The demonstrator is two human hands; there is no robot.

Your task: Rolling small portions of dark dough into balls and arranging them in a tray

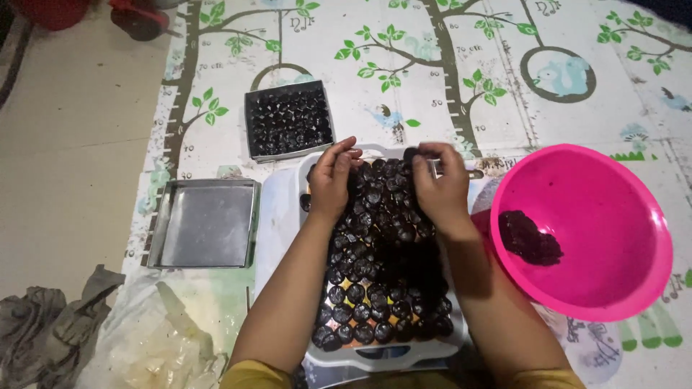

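Observation:
A white tray (375,356) lies in front of me, packed with several rows of small dark round pieces (375,252) in dark cups. My left hand (330,180) rests on the far left part of the rows, fingers bent onto the pieces. My right hand (441,184) reaches over the far right end, its fingertips pinched on one small dark piece at the tray's far edge. A pink plastic bowl (598,209) stands to the right, with a lump of dark paste (528,239) inside.
A square metal tin (289,121) full of the same dark pieces sits beyond the tray. An empty square metal tin (205,223) lies to the left. Crumpled clear plastic (162,346) and grey cloth (50,331) lie at lower left. A tree-patterned mat (432,65) covers the floor.

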